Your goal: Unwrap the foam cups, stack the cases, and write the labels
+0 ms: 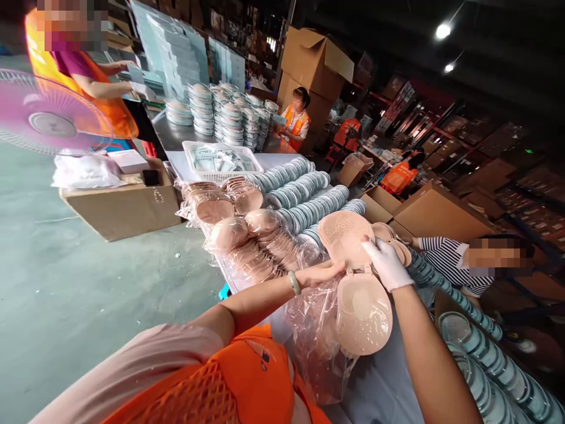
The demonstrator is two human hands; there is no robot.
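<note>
A beige stick-on bra, its upper cup [344, 232] and lower cup [364, 318] joined by a small clasp, is in front of me with the inner sides up. My right hand [388, 262], in a white glove, grips the upper cup with the thumb on its inside. My left hand [324, 274], bare with a pale bangle at the wrist, holds the bra's left edge near the clasp; some of its fingers are hidden. Crumpled clear plastic [320, 347] lies below and left of the lower cup. Stacked beige cups [391, 235] stand just beyond my right hand.
Plastic-wrapped beige cups [251, 247] and rows of round clear packs [304, 206] cover the table to the left and ahead. Behind them is a white basket [220, 162] of packets. More round containers [498, 365] line the right. A co-worker in stripes [445, 253] is opposite; a pink fan [53, 118] stands left.
</note>
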